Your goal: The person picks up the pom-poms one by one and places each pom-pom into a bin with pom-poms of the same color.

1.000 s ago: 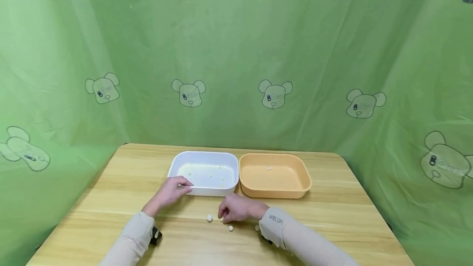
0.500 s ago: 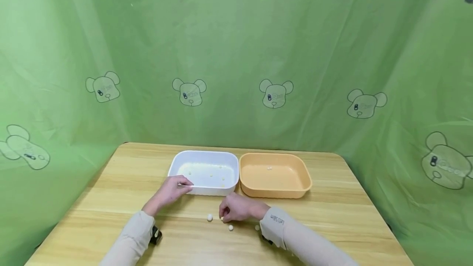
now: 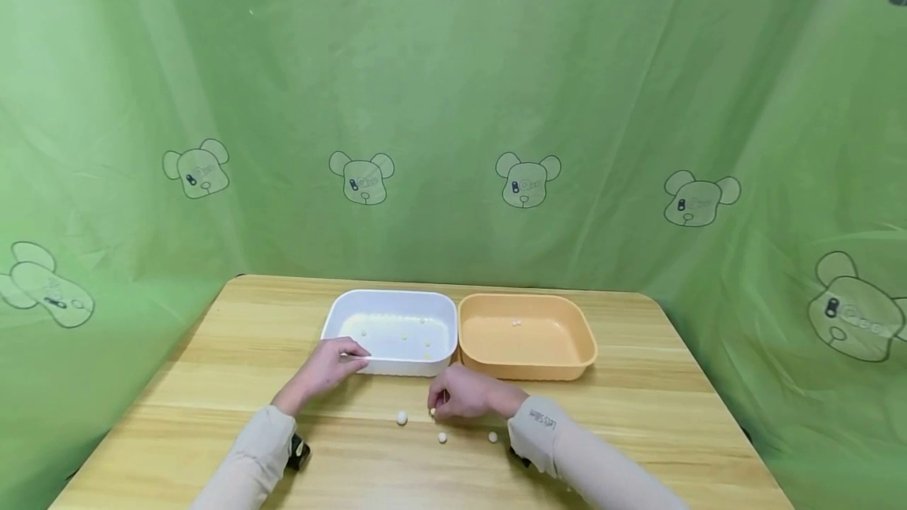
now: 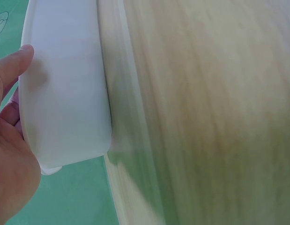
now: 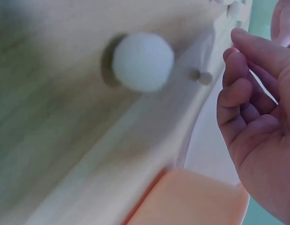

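My left hand [image 3: 327,368] grips the near-left rim of a white plastic bin [image 3: 407,367]; the left wrist view shows its thumb [image 4: 17,64] outside the wall and the other fingers behind the rim. Just in front of that bin, my right hand [image 3: 464,393] pinches a small yellowish ball [image 3: 433,412] between thumb and fingertips, low over the table. In the right wrist view the fingers hide this ball. Around the right hand lie three white balls: one to its left [image 3: 401,418], one nearer [image 3: 442,437] and one by the sleeve [image 3: 492,437].
An orange bin [image 3: 527,371] stands against the white bin's right side, with two tiny white balls [image 3: 516,323] inside. Several small yellowish and pale balls lie spread over the white bin's floor. Green cloth [image 3: 453,227] hangs behind and beside the wooden table [image 3: 638,415].
My right hand has shifted slightly right and away from me with the yellowish ball, so the ball by the sleeve shows fully. The left hand stays on the white bin's rim.
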Demonstrator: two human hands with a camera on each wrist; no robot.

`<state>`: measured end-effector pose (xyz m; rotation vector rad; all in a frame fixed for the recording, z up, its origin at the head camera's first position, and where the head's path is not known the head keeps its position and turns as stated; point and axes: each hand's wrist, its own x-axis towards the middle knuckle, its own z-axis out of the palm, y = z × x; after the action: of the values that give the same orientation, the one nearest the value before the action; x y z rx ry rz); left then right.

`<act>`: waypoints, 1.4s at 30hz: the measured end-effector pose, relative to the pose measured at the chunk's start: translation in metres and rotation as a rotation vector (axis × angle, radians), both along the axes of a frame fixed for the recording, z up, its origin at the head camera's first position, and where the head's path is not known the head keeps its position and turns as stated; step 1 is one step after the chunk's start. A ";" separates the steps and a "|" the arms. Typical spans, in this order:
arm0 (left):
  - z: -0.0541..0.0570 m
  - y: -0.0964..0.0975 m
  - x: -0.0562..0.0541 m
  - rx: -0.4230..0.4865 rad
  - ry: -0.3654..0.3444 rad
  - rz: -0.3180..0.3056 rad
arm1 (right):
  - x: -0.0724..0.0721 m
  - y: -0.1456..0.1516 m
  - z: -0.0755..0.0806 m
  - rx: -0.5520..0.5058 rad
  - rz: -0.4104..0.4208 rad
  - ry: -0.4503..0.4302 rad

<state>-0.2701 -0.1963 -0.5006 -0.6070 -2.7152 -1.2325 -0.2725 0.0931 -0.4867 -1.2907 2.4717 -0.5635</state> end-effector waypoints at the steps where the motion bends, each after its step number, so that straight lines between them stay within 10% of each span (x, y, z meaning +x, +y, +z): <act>1: 0.000 0.000 0.000 -0.001 0.002 0.001 | 0.000 0.001 0.001 -0.005 -0.006 -0.005; 42: -0.001 0.001 0.000 0.003 -0.016 0.008 | -0.018 0.029 0.054 -0.313 -0.240 -0.139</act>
<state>-0.2705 -0.1957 -0.5013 -0.5880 -2.7257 -1.2451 -0.2901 0.1226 -0.4332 -1.0159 2.5074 -1.0975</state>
